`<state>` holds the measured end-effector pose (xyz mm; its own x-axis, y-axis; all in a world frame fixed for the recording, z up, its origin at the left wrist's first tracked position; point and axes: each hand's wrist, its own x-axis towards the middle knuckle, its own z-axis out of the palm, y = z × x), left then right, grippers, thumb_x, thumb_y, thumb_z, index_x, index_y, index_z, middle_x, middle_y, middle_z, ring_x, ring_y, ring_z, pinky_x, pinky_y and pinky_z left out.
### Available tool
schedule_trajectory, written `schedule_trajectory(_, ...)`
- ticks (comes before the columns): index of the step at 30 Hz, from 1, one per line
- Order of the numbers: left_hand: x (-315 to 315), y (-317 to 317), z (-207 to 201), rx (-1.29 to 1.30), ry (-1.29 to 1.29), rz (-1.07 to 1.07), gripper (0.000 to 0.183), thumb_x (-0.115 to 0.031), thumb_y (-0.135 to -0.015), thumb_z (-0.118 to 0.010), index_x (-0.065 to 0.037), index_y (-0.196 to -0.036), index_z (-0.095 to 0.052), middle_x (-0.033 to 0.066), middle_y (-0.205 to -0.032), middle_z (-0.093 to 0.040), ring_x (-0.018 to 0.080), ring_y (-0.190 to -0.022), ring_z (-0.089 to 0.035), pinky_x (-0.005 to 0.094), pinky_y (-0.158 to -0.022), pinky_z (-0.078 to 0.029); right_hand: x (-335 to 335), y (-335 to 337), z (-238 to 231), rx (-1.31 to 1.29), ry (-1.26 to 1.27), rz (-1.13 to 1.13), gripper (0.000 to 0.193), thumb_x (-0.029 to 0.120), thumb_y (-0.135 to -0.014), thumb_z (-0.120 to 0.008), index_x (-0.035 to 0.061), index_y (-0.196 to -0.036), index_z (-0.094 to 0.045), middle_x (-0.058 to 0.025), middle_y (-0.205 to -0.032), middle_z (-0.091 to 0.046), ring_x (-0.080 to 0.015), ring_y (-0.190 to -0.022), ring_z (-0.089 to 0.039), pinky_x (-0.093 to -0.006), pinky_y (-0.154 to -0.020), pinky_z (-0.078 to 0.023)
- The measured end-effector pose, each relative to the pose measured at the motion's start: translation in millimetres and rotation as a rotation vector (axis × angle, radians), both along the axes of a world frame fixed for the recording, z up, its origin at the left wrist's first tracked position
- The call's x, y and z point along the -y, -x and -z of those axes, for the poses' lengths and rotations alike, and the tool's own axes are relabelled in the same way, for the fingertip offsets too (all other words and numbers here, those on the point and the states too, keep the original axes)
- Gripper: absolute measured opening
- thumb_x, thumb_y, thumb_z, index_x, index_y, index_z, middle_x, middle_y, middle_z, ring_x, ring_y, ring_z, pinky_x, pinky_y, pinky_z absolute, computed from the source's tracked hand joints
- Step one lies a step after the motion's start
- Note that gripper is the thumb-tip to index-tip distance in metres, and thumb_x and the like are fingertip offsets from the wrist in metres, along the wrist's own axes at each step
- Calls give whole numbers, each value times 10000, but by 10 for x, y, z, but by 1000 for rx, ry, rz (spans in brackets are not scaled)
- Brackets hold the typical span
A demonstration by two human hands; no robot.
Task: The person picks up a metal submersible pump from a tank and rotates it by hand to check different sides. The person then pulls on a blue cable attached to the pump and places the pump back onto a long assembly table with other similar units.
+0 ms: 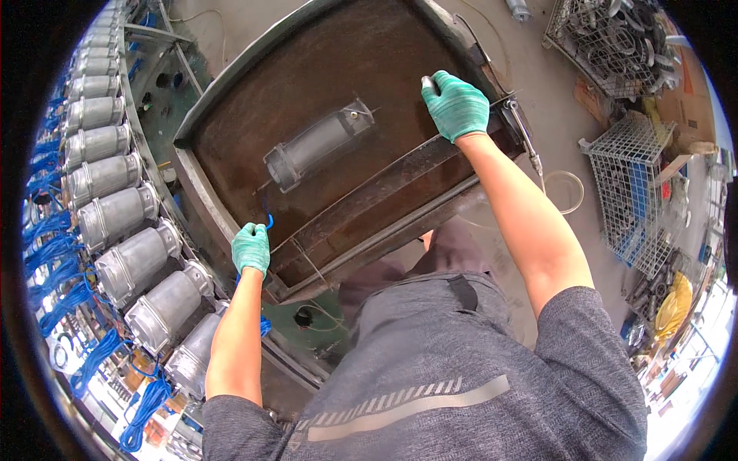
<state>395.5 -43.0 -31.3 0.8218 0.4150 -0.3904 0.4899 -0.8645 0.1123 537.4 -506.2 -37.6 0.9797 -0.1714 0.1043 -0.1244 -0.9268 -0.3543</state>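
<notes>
A grey metal cylinder, with the look of a submersible pump, lies at a slant in a brown, liquid-filled tank. A short stretch of blue cable shows between its lower left end and my left hand. That hand, in a green glove, is closed around the cable by the tank's near left rim. My right hand, gloved alike, is over the tank's right side, apart from the cylinder. Its fingers are curled in; a pale tip shows at the thumb, and whatever they hold is hidden.
Along the left runs a long row of similar cylinders with bundled blue cables. Wire baskets stand on the right, one holding metal parts. A fitting with a hose is at the tank's right edge.
</notes>
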Motion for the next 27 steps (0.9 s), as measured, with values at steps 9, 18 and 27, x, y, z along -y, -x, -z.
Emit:
schedule_trajectory(9,4,12,3,27,22,13,288,-298,-947,-614,-21,-877,-649,260,-804,-580,404,-677,-520,487,-661,-437,18,3,13,16,-18,-3,328,412,-1002,-582,136,-850,-674,-131,-804,-717,-361,-689,-691,-473,-634,-561)
schedule_trajectory(18,8,5,-11,1,12,-36,278,-314,-938,-617,-45,-903,-678,259,-889,-645,447,-798,-624,494,-710,-479,-3,0,-6,10,-20,-6,326,407,-1009,-574,132,-861,-667,-127,-803,-707,-364,-700,-684,-471,-645,-553)
schedule_trajectory(27,42,-14,-50,-12,4,-61,273,-327,-920,-632,-62,-928,-697,243,-941,-680,456,-869,-648,495,-753,-509,-10,4,13,-28,-26,20,337,448,-999,-576,140,-933,-696,-135,-868,-729,-380,-789,-698,-487,-702,-550)
